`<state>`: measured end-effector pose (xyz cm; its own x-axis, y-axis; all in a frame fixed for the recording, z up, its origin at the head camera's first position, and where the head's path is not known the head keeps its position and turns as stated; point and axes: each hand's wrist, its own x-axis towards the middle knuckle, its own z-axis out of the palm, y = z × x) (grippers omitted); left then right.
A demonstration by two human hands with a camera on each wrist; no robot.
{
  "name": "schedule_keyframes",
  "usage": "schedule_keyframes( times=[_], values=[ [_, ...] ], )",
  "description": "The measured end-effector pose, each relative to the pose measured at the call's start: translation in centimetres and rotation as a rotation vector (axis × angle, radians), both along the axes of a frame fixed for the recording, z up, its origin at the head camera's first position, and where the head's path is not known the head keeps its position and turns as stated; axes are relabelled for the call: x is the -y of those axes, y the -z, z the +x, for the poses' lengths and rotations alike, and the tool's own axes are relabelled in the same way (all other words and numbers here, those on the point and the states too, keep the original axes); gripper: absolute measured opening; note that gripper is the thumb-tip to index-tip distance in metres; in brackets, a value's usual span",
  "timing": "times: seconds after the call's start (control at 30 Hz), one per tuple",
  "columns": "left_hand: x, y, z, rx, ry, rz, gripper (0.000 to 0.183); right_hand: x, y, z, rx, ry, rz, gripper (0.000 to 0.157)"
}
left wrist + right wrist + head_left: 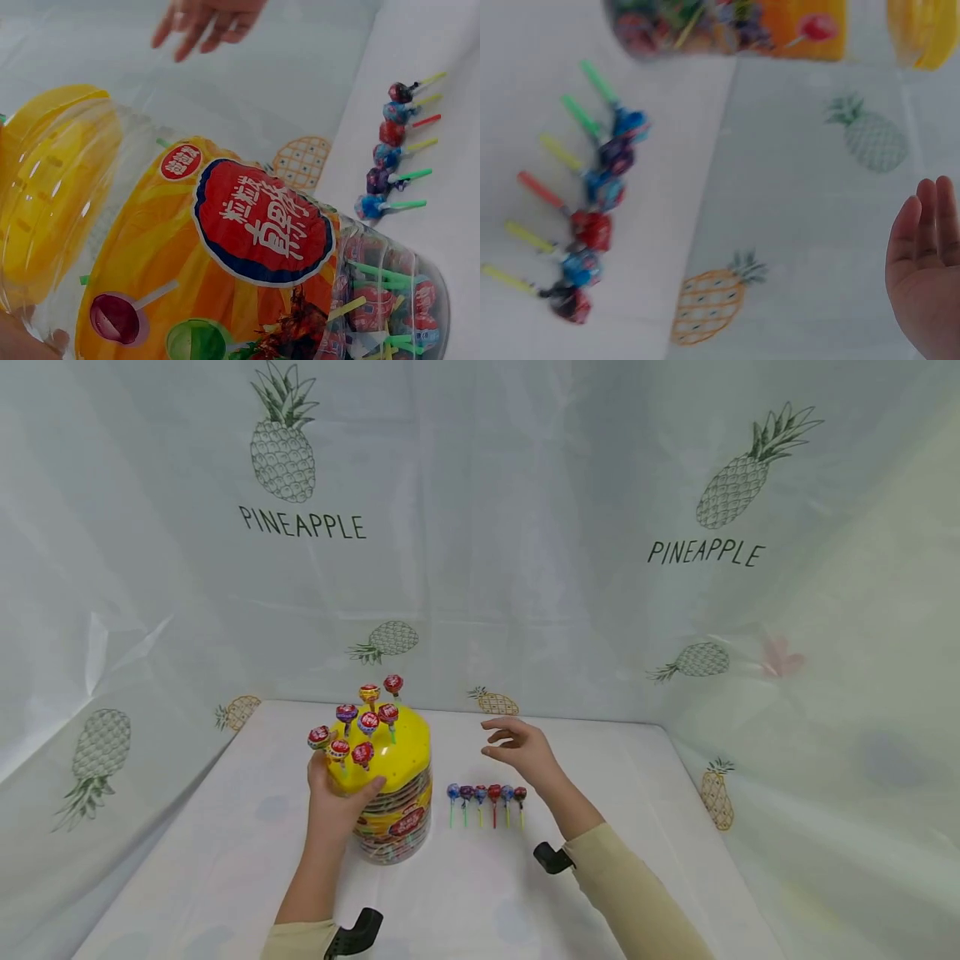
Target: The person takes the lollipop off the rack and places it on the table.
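A clear plastic lollipop jar (393, 827) with a yellow lid (411, 745) stands left of centre on the table. My left hand (333, 802) grips it near the top, the thumb across the front and the fingers round the left side, partly hidden. Several wrapped lollipops (367, 722) stick up from the lid. Through the clear bottom, more lollipops (371, 307) show inside. To the jar's right lies a neat row of lollipops (481, 795), heads away from me. Above and beyond that row hovers my right hand (528, 753), fingers loosely bent, holding nothing.
A white cloth covers the table (465, 893). Behind and at the sides hangs a pale curtain (480, 568) printed with pineapples. Each wrist carries a black camera mount (553, 858).
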<state>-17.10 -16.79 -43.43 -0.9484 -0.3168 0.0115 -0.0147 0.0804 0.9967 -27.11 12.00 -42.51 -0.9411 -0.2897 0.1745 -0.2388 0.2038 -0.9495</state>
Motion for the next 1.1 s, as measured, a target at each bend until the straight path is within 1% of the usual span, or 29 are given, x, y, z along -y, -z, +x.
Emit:
schedule_keyframes(
  times=[0.13, 0.27, 0.37, 0.43, 0.6, 0.77, 0.9, 0.93, 1.0, 1.1],
  values=[
    [-0.1, 0.1, 0.0, 0.011, 0.005, 0.012, 0.105, 1.4, -2.2, 0.6, -0.036, -0.055, -0.042, 0.038],
    [0.0, 0.1, 0.0, 0.010, 0.006, 0.017, 0.106, 2.9, -4.2, 0.5, -0.118, -0.113, -0.084, 0.038],
    [0.0, 0.2, 0.0, 0.013, 0.006, 0.017, 0.106, 4.1, -5.3, 0.2, -0.154, -0.159, -0.120, 0.037],
    [0.0, 0.3, -0.1, 0.018, 0.005, 0.013, 0.106, 4.9, -5.7, 0.0, -0.148, -0.175, -0.140, 0.037],
    [0.0, 0.6, 0.0, 0.027, 0.005, 0.008, 0.108, 6.7, -6.3, -0.3, -0.111, -0.200, -0.186, 0.039],
    [-0.1, 0.8, 0.1, 0.045, -0.008, 0.002, 0.109, 8.6, -6.9, -0.3, -0.120, -0.225, -0.215, 0.039],
    [-0.1, 0.9, 0.1, 0.046, -0.009, 0.012, 0.109, 10.0, -6.9, -0.7, -0.145, -0.240, -0.225, 0.036],
    [-0.1, 0.9, 0.1, 0.044, -0.008, 0.013, 0.110, 10.3, -6.6, -1.0, -0.147, -0.242, -0.237, 0.034],
    [-0.1, 1.0, 0.1, 0.044, -0.005, 0.015, 0.110, 10.9, -6.5, -1.2, -0.153, -0.243, -0.259, 0.031],
    [-0.1, 0.9, 0.0, 0.034, 0.001, 0.011, 0.109, 11.6, -6.3, -1.3, -0.142, -0.244, -0.289, 0.027]
  ],
)
